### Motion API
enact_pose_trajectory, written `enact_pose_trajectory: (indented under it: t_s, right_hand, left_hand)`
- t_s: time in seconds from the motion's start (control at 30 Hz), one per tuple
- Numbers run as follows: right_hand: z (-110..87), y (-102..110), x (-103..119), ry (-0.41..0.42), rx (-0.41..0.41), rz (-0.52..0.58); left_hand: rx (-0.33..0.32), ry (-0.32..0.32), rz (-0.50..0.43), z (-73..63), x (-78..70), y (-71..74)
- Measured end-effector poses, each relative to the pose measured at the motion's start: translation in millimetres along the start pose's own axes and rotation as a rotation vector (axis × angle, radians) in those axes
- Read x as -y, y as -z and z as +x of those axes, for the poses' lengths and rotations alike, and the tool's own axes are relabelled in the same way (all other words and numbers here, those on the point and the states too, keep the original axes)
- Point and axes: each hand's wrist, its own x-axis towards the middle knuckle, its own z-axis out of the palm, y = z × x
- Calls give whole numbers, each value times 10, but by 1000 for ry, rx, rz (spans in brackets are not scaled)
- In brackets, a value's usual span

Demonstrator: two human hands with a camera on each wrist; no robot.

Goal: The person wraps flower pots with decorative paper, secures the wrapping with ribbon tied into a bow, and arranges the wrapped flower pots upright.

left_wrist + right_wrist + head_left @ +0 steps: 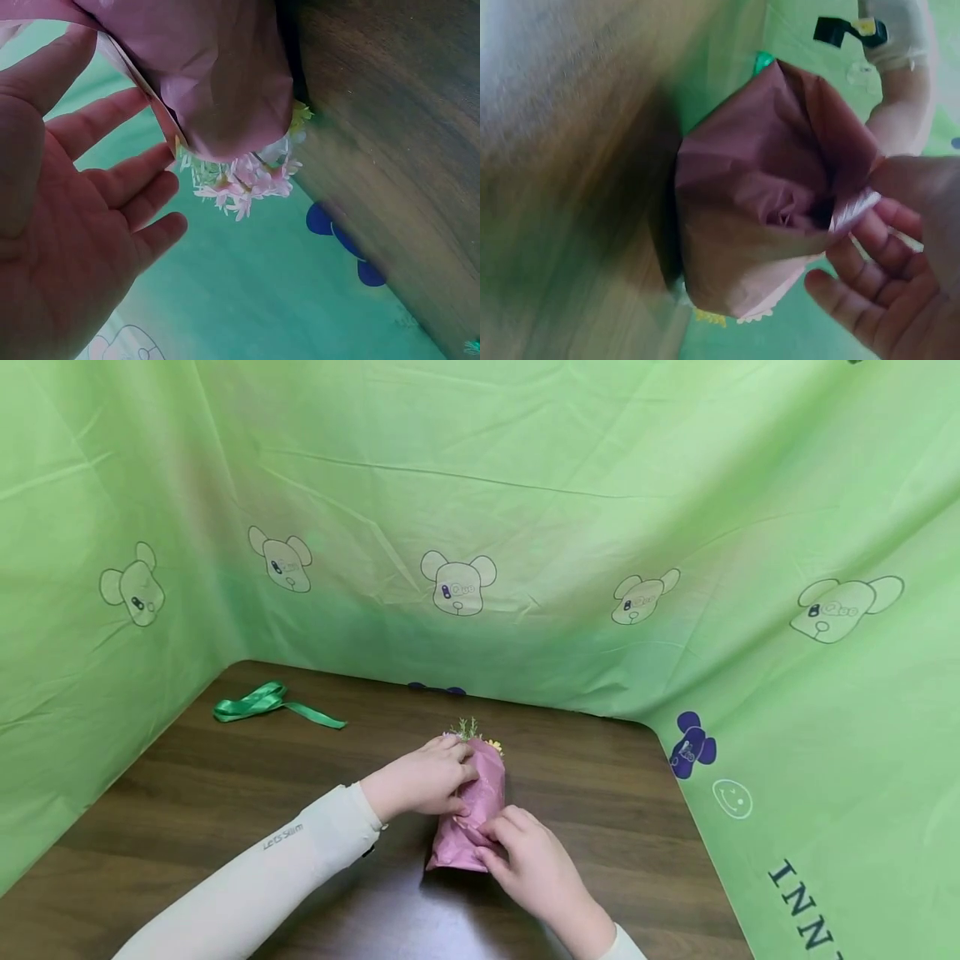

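A small bouquet wrapped in pink paper (486, 781) lies on the table, its flower end pointing away from me. Pale pink flowers (251, 180) stick out of the paper's far end in the left wrist view. My left hand (426, 777) rests along the left side of the wrap, fingers loosely extended against the paper's edge. At the near right side, my right hand (536, 867) pinches a folded flap of the paper between thumb and fingers. The right wrist view shows the wrap's gathered bottom end with a crumpled opening.
A green satin ribbon (262, 702) lies loosely folded at the table's back left. Green fabric (555, 527) with printed bear heads hangs round the back and sides of the dark wooden table (600, 793).
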Motion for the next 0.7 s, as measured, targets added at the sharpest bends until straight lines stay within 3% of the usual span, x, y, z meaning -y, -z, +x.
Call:
enact_pose_trajectory:
  t_s: [0.17,0.33,0.57,0.63,0.7]
  right_hand:
    - [-53,17,68,-17,-45,-46]
    - [-49,16,93,132,-103,-136]
    - [-55,8,162,348,-113,-415]
    - [-66,1,168,367,-120,-429]
    - [-78,1,165,334,-138,-385]
  left_hand:
    - [52,35,-33,18,-5,6]
    - [102,82,-117,45,-17,18]
    - [150,151,-208,75,-42,30]
    - [152,161,-219,73,-43,26]
    - [141,155,-213,69,-43,25]
